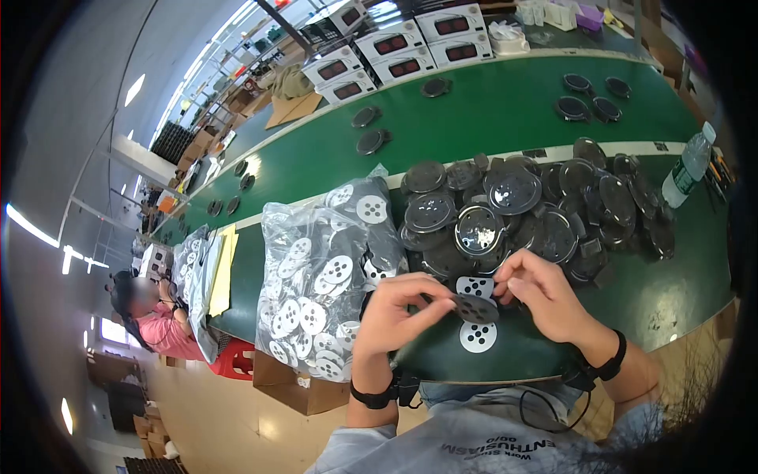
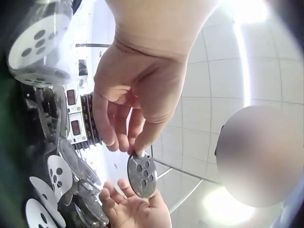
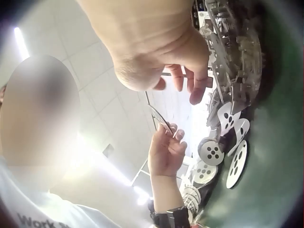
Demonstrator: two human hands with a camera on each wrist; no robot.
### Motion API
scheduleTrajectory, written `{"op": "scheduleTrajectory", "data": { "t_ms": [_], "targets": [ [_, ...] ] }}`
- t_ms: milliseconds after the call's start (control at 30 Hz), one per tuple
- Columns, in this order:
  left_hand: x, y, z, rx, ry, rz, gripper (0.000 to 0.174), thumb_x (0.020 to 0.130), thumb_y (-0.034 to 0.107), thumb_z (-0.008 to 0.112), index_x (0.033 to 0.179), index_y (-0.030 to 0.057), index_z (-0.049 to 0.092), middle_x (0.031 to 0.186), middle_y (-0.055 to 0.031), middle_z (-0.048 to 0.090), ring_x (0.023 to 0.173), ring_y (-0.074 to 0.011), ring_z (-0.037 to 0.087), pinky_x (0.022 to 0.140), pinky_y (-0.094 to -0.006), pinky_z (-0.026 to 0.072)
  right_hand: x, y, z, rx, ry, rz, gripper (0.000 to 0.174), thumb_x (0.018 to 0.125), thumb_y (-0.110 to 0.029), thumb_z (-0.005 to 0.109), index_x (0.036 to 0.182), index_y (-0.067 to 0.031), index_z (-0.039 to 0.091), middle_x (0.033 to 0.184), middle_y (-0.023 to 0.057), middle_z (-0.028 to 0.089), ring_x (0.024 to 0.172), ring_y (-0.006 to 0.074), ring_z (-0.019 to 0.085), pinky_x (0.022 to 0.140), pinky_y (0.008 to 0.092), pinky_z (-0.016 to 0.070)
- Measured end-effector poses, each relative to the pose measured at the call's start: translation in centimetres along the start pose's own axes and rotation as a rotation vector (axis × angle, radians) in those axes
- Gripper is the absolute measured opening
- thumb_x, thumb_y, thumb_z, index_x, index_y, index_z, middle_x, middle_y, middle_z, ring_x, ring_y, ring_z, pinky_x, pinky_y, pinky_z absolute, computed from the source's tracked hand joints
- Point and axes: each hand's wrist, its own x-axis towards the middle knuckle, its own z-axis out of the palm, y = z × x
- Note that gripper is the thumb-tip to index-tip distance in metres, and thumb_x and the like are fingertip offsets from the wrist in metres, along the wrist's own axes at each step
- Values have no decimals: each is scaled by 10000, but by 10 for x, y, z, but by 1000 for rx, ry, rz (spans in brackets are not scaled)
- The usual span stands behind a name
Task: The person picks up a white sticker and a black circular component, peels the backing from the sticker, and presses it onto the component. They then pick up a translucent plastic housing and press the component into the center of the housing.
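My left hand point(image 1: 399, 312) pinches the rim of a thin grey disc with several round holes point(image 1: 482, 310) between thumb and fingers. The left wrist view shows the face of this disc point(image 2: 142, 176); in the right wrist view the disc point(image 3: 160, 118) is nearly edge-on. Close by on the right, my right hand point(image 1: 545, 296) hovers with loosely bent fingers and nothing in them. Beneath the hands, a white disc with black holes point(image 1: 478, 338) lies on the green table, and another white piece point(image 1: 474, 285) is just beyond the held disc.
Dark round plastic housings point(image 1: 513, 189) form a pile beyond my hands. A clear bag of white discs point(image 1: 324, 276) stands at left, above a cardboard box point(image 1: 304, 393). A water bottle point(image 1: 688, 167) is at right. Printed boxes point(image 1: 395, 51) line the back; a person point(image 1: 158, 320) sits far left.
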Motion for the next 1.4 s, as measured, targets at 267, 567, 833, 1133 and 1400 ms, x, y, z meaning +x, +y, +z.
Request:
{"op": "scheduleTrajectory", "data": {
  "t_ms": [267,567,833,1133,1400],
  "targets": [
    [29,18,18,3,-92,-28,106,834,36,765,935,5,757,847,-89,727,690,-111,653,557,-223,486,4,16,-10,399,-463,98,91,990,-101,586,1024,-41,525,1158,102,641,1164,200,632,966,323,482],
    [52,24,-26,331,-9,-140,333,789,128,812,1081,5,711,1013,-104,724,901,-178,690,753,-295,535,8,12,-14,708,-130,136,237,1007,-220,472,1077,-4,540,1148,237,659,1044,308,680,912,416,559],
    [129,-35,-56,767,-308,-187,961,641,482,880,1387,-3,517,1409,-238,531,1297,-361,525,1095,-399,416,11,14,-16,748,27,276,523,1043,-488,419,1223,-12,537,1123,223,667,892,340,717,701,394,606],
    [137,-37,-63,603,-313,-266,821,628,286,900,1338,37,571,1104,-99,653,1004,-219,614,925,-354,501,7,16,-16,674,-95,234,645,1045,-585,298,1228,-14,534,1086,208,677,754,247,688,590,342,556],
    [132,-56,-68,573,-341,-201,565,676,298,889,1127,47,660,1088,-69,668,1030,-225,603,931,-351,476,8,15,-16,704,-114,179,508,1024,-427,260,1274,-53,497,1085,242,667,741,234,670,596,322,518]
  ]
}}
